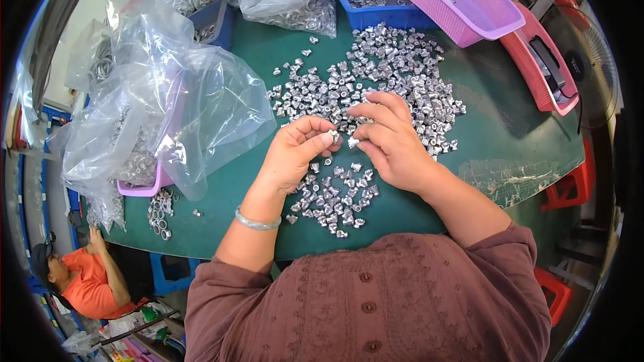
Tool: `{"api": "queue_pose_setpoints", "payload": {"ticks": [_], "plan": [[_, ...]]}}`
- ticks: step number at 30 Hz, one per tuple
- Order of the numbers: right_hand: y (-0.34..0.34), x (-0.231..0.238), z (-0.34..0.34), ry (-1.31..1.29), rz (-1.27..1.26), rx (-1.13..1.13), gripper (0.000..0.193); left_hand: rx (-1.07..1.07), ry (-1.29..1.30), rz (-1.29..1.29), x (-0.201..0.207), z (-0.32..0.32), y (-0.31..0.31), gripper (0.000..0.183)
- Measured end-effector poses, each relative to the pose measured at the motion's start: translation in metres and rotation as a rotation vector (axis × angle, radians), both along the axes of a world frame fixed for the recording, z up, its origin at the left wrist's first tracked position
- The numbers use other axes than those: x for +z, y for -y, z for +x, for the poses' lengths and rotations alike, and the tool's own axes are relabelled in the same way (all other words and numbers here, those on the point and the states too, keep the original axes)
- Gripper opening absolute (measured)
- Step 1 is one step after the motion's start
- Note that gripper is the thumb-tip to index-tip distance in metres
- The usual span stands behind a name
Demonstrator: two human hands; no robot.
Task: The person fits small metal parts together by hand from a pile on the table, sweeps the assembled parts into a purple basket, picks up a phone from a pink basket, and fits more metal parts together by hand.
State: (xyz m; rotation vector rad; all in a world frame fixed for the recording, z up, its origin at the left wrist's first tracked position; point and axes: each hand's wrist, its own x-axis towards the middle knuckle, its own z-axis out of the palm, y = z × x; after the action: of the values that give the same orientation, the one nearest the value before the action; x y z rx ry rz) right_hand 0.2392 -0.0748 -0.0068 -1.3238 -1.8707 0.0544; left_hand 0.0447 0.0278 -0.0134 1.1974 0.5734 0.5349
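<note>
My left hand (295, 151) pinches a small silvery metal fitting (334, 136) between thumb and fingertips. Close beside it, my right hand (396, 144) grips another small metal part (353, 141) with thumb and forefinger, its other fingers curved above. Both hands hover over the green tabletop. Beyond them spreads a large heap of similar short, ridged metal fittings (409, 84). A smaller scattered group of fittings (335, 198) lies on the near side, between my forearms. The fine shape of the two held pieces is partly hidden by my fingers.
Clear plastic bags (221, 94) of metal parts cover the left side, partly over a pink basket (161, 177). Loose rings (159, 218) lie near the left edge. A blue bin (349, 17) and pink baskets (469, 17) stand at the back. A person in orange (97, 288) is at lower left.
</note>
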Motion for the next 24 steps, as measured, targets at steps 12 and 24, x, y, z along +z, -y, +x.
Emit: {"api": "queue_pose_setpoints", "payload": {"ticks": [12, 24], "plan": [[-0.002, 0.002, -0.002, -0.122, 0.114, 0.043, 0.023, -0.110, 0.173, -0.352, 0.010, 0.002, 0.008, 0.019], [-0.003, 0.006, 0.018, 0.022, 0.021, -0.044, 0.018, -0.039, -0.131, 0.008, 0.016, 0.005, 0.013, 0.011]]}}
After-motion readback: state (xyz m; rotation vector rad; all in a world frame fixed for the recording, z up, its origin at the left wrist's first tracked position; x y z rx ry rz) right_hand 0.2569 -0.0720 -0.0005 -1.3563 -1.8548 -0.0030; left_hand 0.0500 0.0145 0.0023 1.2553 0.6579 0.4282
